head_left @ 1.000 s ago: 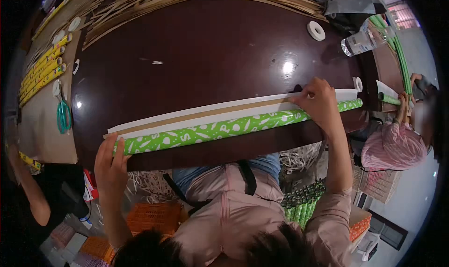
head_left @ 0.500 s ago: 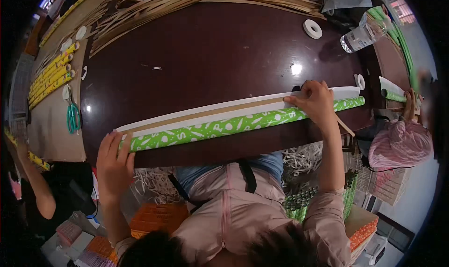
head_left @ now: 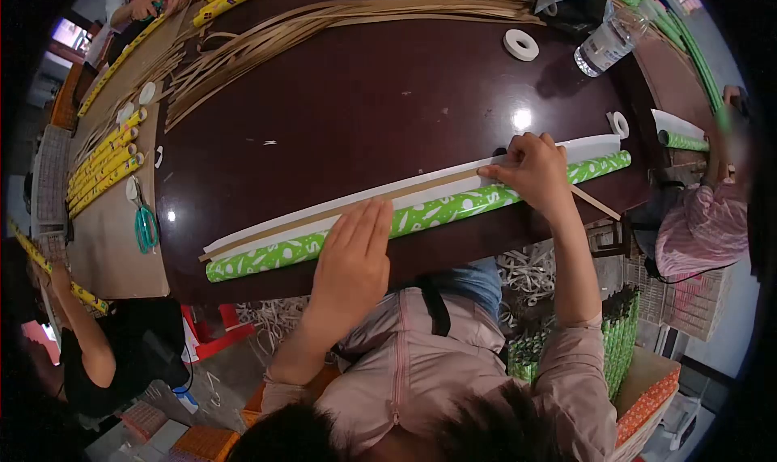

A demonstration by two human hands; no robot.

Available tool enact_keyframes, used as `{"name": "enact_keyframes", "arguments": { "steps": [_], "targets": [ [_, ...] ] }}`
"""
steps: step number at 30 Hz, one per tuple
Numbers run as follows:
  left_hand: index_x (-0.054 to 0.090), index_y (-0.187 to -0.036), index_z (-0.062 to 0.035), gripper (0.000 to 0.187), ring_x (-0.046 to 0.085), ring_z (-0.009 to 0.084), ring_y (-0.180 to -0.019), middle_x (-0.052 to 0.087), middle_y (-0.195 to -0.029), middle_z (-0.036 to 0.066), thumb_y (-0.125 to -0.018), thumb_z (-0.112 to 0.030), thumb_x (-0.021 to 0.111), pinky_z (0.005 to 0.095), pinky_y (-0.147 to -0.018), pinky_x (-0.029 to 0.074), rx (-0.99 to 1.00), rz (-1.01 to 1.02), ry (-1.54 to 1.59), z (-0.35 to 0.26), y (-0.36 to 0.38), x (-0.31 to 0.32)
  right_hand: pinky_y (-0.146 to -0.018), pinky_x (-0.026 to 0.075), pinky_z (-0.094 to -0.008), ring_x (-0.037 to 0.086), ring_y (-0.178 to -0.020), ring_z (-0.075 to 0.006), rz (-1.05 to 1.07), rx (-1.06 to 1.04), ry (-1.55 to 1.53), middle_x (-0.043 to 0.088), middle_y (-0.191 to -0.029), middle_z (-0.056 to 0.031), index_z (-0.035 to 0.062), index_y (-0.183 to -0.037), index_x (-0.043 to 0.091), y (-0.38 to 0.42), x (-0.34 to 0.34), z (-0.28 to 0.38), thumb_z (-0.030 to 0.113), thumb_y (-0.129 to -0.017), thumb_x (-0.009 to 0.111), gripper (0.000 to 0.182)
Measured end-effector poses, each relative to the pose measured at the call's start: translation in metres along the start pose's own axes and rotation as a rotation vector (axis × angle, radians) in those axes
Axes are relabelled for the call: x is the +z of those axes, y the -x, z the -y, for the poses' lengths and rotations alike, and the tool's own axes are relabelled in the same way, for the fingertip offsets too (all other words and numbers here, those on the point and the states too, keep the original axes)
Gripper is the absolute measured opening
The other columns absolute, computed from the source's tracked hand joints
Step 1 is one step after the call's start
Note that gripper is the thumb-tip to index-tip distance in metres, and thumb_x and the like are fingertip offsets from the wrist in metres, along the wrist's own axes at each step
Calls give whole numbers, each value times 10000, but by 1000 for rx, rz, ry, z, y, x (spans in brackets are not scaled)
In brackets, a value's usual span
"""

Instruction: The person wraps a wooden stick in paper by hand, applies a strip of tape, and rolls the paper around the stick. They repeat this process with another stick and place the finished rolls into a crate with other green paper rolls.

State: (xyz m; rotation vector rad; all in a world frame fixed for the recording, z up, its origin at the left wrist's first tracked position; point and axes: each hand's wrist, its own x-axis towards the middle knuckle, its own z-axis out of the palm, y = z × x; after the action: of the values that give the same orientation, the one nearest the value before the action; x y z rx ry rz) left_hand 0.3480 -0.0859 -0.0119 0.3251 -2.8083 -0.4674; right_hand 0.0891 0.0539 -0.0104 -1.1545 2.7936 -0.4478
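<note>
A green patterned roll (head_left: 437, 212) lies across the dark table, its white paper edge (head_left: 595, 142) spread along the far side. On that white edge runs a thin brown strip (head_left: 283, 226), whose other end sticks out past my right wrist. My left hand (head_left: 354, 252) rests flat over the strip and roll left of the middle, fingers stretched out. Further right, my right hand (head_left: 530, 171) pinches the strip between thumb and fingers above the roll.
Long brown strips (head_left: 356, 10) lie at the back. White tape rolls (head_left: 520, 45) and a bottle (head_left: 607, 48) are at the right. Yellow tubes (head_left: 105, 163) and green-handled scissors (head_left: 145, 226) lie at the left. Co-workers sit left, right and at the far left corner.
My left hand has moved right from the roll's left end to nearer the middle. My right hand keeps its pinch at nearly the same place. The camera view has shifted slightly.
</note>
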Motion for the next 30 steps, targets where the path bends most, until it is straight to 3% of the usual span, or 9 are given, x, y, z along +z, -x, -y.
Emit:
{"name": "enact_keyframes", "arguments": {
  "steps": [11,13,15,16,19,22,23,25,30],
  "targets": [
    [545,-1267,46,456,562,361,-1194,582,-1284,213,-831,-12,664,442,-1002,463,45,2,78,-1,-17,17,-794,389,-400,584,-826,-271,33,-60,-37,662,-711,-62,90,-688,694,-1,-3,-2,464,-628,833,403],
    [545,-1265,46,457,560,361,-1196,579,-1290,211,-828,-8,665,440,-1001,465,48,6,72,2,-14,16,-799,387,-398,593,-819,-274,57,-75,-7,662,-708,-69,72,-697,697,-2,-11,-3,431,-686,815,379],
    [561,-1243,36,423,576,324,-1181,588,-1285,186,-844,-73,646,418,-969,474,60,13,-3,5,-12,12,-809,388,-399,604,-802,-274,228,-101,-281,657,-703,-80,53,-718,704,-5,-21,-10,382,-759,781,341],
    [561,-1243,36,423,576,324,-1181,588,-1285,186,-844,-73,646,418,-969,474,53,3,9,7,-9,10,-784,400,-391,609,-787,-264,243,-146,-274,649,-693,-85,43,-717,699,-3,-32,-9,308,-796,767,284],
    [564,-1236,37,429,553,325,-1202,585,-1287,179,-826,-52,657,427,-990,457,24,37,8,12,-2,-1,-734,425,-374,597,-760,-252,348,-104,-303,650,-700,-93,35,-739,702,-7,-58,-27,264,-781,785,247],
    [562,-1235,40,441,526,323,-1236,582,-1289,180,-812,-36,660,432,-1005,446,12,40,44,17,0,-3,-675,457,-347,587,-704,-220,357,-395,-258,647,-693,-105,11,-805,710,-13,-79,-64,192,-793,781,194],
    [557,-1231,48,456,529,341,-1210,578,-1286,189,-789,-2,660,435,-984,461,5,43,54,16,-1,-4,-670,458,-319,594,-706,-159,449,-222,-389,657,-701,-70,8,-835,716,-10,-89,-73,181,-811,771,183],
    [554,-1228,53,463,534,351,-1185,577,-1283,194,-779,13,659,435,-969,469,-2,41,79,15,-1,-3,-660,461,-282,587,-712,-100,604,-105,-478,666,-724,-36,-3,-867,720,-13,-104,-105,168,-832,760,179],
    [542,-1240,62,496,533,365,-1151,554,-1310,200,-759,47,657,431,-948,480,-35,69,110,14,-2,-3,-673,460,-247,576,-719,-71,489,54,-590,672,-753,1,-7,-873,721,-14,-116,-177,124,-847,746,136]
  ]
}}
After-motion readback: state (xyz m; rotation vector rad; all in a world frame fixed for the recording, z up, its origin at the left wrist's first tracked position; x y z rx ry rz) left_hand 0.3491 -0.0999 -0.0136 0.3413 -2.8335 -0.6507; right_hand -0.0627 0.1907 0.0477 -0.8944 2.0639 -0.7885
